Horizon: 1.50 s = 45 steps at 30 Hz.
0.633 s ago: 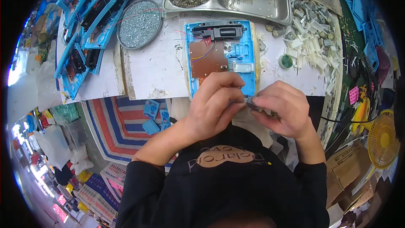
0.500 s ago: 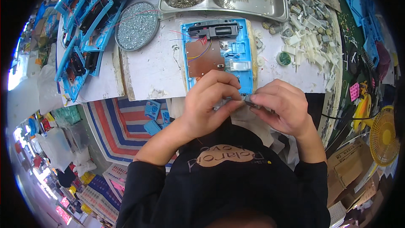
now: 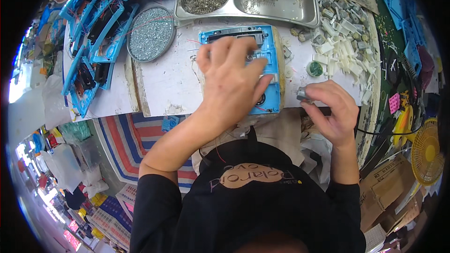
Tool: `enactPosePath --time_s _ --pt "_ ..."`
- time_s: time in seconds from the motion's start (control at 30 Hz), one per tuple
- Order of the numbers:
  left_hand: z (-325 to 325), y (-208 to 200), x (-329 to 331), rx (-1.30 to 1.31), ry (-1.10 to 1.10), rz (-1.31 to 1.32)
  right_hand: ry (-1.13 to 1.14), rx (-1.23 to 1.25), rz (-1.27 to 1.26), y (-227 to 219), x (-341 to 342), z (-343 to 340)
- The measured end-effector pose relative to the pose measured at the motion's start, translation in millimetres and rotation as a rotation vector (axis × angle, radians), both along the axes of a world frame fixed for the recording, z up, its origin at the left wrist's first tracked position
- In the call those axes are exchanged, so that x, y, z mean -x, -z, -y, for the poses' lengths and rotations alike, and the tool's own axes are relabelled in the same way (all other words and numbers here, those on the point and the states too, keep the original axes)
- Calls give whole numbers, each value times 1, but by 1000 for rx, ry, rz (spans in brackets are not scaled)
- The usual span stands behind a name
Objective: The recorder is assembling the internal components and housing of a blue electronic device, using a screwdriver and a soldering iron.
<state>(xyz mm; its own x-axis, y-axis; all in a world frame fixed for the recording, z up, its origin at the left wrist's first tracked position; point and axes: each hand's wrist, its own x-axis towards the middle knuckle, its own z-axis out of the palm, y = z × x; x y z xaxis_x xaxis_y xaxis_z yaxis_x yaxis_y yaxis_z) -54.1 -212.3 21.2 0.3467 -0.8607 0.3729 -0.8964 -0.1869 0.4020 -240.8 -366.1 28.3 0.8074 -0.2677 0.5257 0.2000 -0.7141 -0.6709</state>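
A light-blue plastic housing [image 3: 269, 40] lies on the table in front of me, with a long black-and-grey part along its far edge. My left hand [image 3: 229, 72] reaches over its middle, fingers spread and bent downward; the hand covers most of the inside, including the brown circuit board's place. Whether the fingertips touch anything there is hidden. Beside the housing's near right corner, my right hand [image 3: 332, 107] pinches a small grey block-shaped part [image 3: 301, 93] between thumb and fingers, just above the table edge.
White and grey small parts [image 3: 344, 42] are heaped at right, near a green round piece [image 3: 315, 68]. A steel tray [image 3: 281, 20] with metal bits stands at the back. Left are a dish of tiny silvery pieces [image 3: 151, 33] and stacked blue housings [image 3: 101, 42]. A yellow fan [image 3: 425, 150] stands far right.
My hands have come apart. The left has moved up over the housing and spread its fingers; the right has shifted rightward with the grey part. The brown board is now covered.
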Motion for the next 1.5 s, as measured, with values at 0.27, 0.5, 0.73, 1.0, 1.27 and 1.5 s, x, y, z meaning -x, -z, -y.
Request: enactPosePath --time_s 0.27,0.5,0.73,1.0,1.27,1.5 --pt "-50 15 5 -19 36 62 146 -151 -186 23 -26 2" --pt "-65 3 -21 144 200 -125 31 171 -329 24 -65 15" --pt "-47 7 -38 5 -117 -115 39 264 -360 14 -75 12" --pt "-50 14 -32 53 -119 -7 26 299 -433 8 -80 11" --pt "0 21 -44 386 119 3 31 261 -378 13 -79 10" --pt "7 16 -35 296 167 -269 259 95 -176 0 -2 41"
